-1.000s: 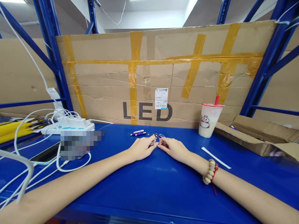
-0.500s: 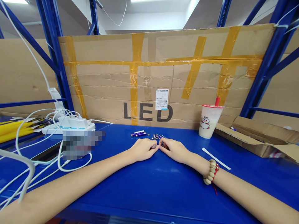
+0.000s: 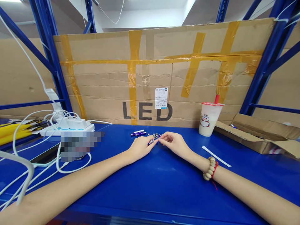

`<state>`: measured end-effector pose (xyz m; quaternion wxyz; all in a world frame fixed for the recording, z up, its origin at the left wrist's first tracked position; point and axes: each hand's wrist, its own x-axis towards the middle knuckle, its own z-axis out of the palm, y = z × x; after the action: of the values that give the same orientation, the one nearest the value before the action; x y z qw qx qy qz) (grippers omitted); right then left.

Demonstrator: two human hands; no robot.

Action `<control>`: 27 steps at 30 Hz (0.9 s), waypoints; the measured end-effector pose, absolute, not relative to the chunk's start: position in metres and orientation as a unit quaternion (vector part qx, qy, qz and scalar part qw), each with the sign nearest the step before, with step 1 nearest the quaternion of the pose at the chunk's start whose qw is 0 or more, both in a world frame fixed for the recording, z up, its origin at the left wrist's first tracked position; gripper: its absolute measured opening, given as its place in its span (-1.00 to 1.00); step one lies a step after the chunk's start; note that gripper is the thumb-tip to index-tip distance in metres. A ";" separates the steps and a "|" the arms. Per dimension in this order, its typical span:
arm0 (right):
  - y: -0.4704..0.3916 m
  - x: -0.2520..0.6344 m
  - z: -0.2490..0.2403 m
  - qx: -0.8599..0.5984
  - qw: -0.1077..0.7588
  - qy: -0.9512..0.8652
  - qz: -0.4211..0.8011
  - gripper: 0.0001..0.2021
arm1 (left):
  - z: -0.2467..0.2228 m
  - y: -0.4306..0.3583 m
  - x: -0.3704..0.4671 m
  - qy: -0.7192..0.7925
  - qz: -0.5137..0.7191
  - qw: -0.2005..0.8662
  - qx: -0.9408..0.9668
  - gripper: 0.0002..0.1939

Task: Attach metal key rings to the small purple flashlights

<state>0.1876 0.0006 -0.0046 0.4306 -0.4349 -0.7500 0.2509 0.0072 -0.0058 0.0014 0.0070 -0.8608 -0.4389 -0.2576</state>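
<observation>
In the head view, my left hand is closed around a small purple metal tube with a shiny end, most of it hidden by the fingers. Fingertips pinched together, my right hand meets the left thumb at that tube; whatever it holds is too small to make out. Just beyond the hands lie several small silver round pieces, partly covered by the fingers. Left of these, purple pen-like metal tubes with silver ends rest side by side on the blue tabletop.
A milky drink cup with a red straw stands at right, beside an open cardboard box. A white strip lies before the cup. White cables and a power strip crowd the left. A large cardboard sheet stands behind.
My right hand's fingers have lifted and loosened slightly at the meeting point. The tube in my left hand shows more. The whole view has shifted a little.
</observation>
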 end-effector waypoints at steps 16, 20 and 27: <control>-0.001 0.185 -0.003 -0.384 0.474 -0.522 0.596 -0.74 | 0.000 0.002 0.005 -0.370 -0.223 -0.054 -0.900 -0.61; -0.003 0.184 -0.002 -0.387 0.464 -0.530 0.596 -0.71 | -0.002 0.005 0.005 -0.350 -0.253 -0.070 -0.899 -0.71; -0.001 0.185 -0.004 -0.383 0.480 -0.509 0.603 -0.72 | -0.003 0.004 0.005 -0.339 -0.287 -0.104 -0.890 -0.84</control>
<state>0.1854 -0.0007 -0.0035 0.4802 -0.3832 -0.5090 0.6029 0.0053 0.0042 -0.0032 -0.1038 -0.8898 -0.3394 -0.2868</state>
